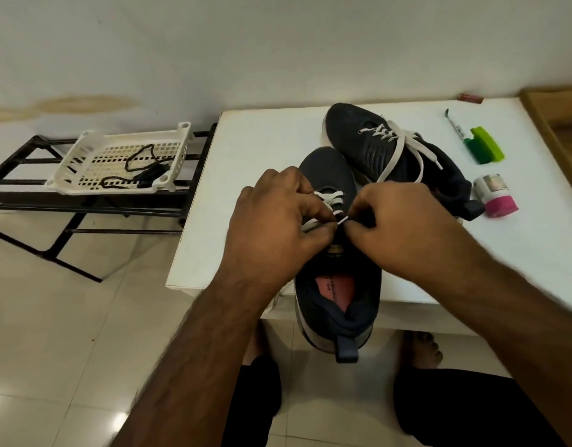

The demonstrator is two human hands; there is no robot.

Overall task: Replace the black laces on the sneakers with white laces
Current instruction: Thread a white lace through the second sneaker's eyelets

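Near sneaker [337, 285] on table [246, 188] near edge, long axis near-to-far, toe far. White lace [330, 197] tip pinched between left hand [271, 227] and right hand [394, 224] over mid eyelets; hands equally near. Far sneaker [375, 146] already white-laced; black laces [139, 166] in basket [84, 146], far left.

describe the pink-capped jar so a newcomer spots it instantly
Start at the white table, right side, past the far sneaker. The jar lies on its side just below the green marker. It alone has a bright pink cap and silvery label.
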